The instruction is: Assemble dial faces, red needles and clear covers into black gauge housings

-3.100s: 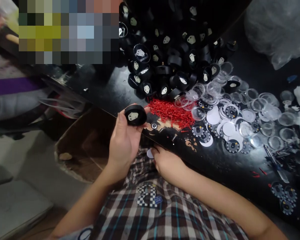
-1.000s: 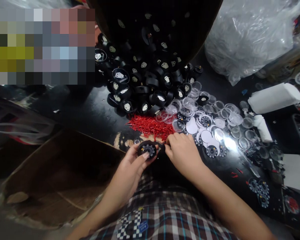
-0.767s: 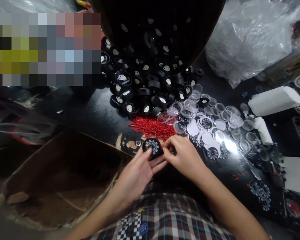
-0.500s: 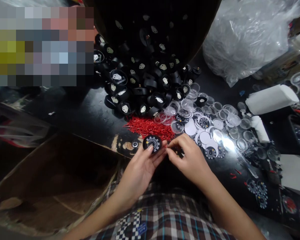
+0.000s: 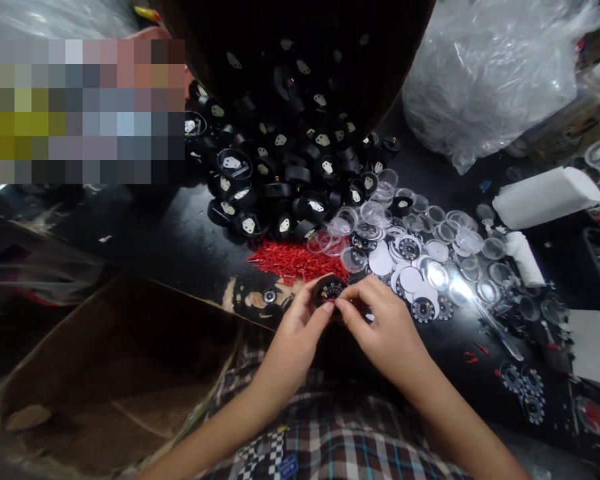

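Note:
My left hand [image 5: 298, 320] is closed around a black dial gauge [image 5: 331, 287], its numbered face up and a yellow mark at its left. My right hand [image 5: 380, 319] pinches a small red pointer [image 5: 329, 301] at the near edge of that face, the fingertips of both hands meeting there. Whether the pointer touches the dial's centre I cannot make out. Just beyond the hands lies a heap of red pointers [image 5: 296, 260]. To the right are white and black dial discs [image 5: 381, 259], some face up, some face down.
Black gauge housings [image 5: 279, 190] spill from a dark container [image 5: 300, 20] at the back. Clear round covers [image 5: 447, 230] spread to the right, near a metal tool [image 5: 505, 343] and a white roll [image 5: 547, 197]. A plastic bag [image 5: 480, 80] stands behind. A brown open container [image 5: 115, 373] is lower left.
My left hand has turned and brought the gauge right, against my right fingertips. The red pointer is now over the dial's near edge. The view has shifted slightly.

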A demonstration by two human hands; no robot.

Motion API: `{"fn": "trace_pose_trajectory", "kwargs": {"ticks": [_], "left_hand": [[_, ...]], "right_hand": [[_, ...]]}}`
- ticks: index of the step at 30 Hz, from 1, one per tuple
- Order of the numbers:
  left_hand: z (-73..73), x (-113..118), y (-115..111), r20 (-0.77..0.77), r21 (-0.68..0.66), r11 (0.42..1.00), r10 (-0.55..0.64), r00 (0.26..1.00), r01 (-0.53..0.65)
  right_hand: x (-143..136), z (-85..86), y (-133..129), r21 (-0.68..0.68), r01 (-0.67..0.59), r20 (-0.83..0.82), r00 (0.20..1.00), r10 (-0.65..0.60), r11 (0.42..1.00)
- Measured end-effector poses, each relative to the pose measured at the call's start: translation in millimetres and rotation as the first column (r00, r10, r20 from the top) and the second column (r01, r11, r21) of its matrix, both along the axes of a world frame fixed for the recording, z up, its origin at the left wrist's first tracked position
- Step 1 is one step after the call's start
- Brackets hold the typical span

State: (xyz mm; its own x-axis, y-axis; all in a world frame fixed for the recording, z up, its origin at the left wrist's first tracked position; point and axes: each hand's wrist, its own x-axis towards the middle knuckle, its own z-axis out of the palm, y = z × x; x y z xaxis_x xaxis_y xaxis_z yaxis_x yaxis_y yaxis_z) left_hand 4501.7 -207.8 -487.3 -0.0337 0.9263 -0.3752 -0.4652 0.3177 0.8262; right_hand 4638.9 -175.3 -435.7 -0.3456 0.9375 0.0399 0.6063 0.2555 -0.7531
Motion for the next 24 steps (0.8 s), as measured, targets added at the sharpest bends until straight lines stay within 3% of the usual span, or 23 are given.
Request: {"fn": "trace_pose_trajectory", "kwargs": {"ticks": [4,10,18,24], "left_hand": [[-0.3,-2,-3,-0.063,0.065,0.997,-0.034,0.997,0.038],[11.0,-6,-3,-0.221,0.122,0.99,-0.043,0.974,0.072],[8.9,-10,-9,-0.539,0.143,0.984,-0.013,0.842,0.106],[13.6,-14,-5,-0.557,0.127,0.982,-0.044,0.83,0.138]], "right_hand": [[1,0.3,-1,-0.033,-0.003,-0.017,1.0,0.003,0.999],[3,2.7,-1,-0.057,-0.02,-0.048,0.999,0.017,0.998],[-2,0.9,-9,-0.032,0.013,-0.036,0.999,-0.014,0.999],[-4,0.4,-11,-0.022,0.044,-0.035,0.998,-0.045,0.999]]}}
